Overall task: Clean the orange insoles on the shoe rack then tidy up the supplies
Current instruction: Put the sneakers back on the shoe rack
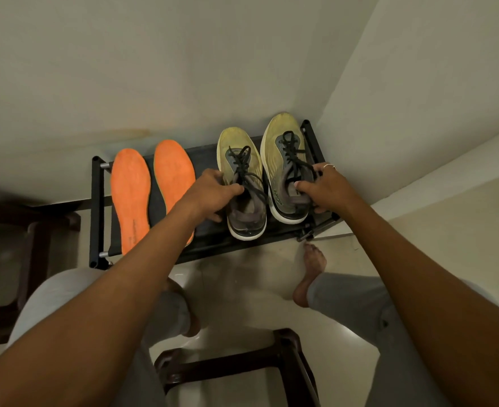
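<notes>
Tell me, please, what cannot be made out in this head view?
Head view:
- Near end of the right orange foam insole: under the left forearm.
- Print on the left orange foam insole: too small.
- Outer side of the left yellow-green laced sneaker: behind the left hand.
- Outer side of the right yellow-green laced sneaker: behind the right hand.

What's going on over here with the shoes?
A person holds a pair of yellow-green sneakers on the black shoe rack. The left hand grips the left sneaker at its opening, and the right hand grips the right sneaker. Two orange insoles lie side by side beside them, untouched. No cleaning supplies show.
</notes>
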The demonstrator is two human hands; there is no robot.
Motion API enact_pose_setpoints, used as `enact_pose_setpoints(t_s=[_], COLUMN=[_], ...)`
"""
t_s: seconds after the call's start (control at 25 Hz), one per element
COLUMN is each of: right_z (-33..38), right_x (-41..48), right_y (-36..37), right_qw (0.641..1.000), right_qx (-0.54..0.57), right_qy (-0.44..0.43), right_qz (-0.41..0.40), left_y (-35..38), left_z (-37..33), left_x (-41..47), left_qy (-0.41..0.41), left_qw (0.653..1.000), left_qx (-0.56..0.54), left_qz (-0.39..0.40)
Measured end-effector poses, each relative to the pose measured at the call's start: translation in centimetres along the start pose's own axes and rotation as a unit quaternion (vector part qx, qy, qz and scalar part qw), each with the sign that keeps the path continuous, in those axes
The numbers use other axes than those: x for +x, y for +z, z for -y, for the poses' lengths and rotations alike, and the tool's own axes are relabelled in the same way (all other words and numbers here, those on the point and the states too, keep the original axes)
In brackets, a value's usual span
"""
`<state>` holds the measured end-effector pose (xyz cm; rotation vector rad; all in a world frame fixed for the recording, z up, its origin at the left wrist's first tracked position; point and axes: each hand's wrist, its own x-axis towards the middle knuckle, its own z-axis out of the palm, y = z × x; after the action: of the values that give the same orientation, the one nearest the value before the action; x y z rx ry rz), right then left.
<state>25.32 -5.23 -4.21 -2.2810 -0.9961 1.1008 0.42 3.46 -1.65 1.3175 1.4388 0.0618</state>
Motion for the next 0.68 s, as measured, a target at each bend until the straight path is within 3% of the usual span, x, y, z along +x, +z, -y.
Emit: enact_pose_setpoints(t_s=[0.16,0.68], right_z=[0.1,1.7], right_x=[-0.3,-3.6], right_y=[-0.4,-3.5], right_qw=[0.998,0.992], right_qx=[0.035,0.002], right_qy=[0.030,-0.069], right_qz=[0.040,-0.104], left_y=[0.4,3.1], left_z=[0.1,-0.3], left_x=[-0.7,0.4], left_qy=[-0.035,0.037], left_qw=[0.993,0.994], left_qx=[-0.102,-0.096], left_qz=[0.043,0.026])
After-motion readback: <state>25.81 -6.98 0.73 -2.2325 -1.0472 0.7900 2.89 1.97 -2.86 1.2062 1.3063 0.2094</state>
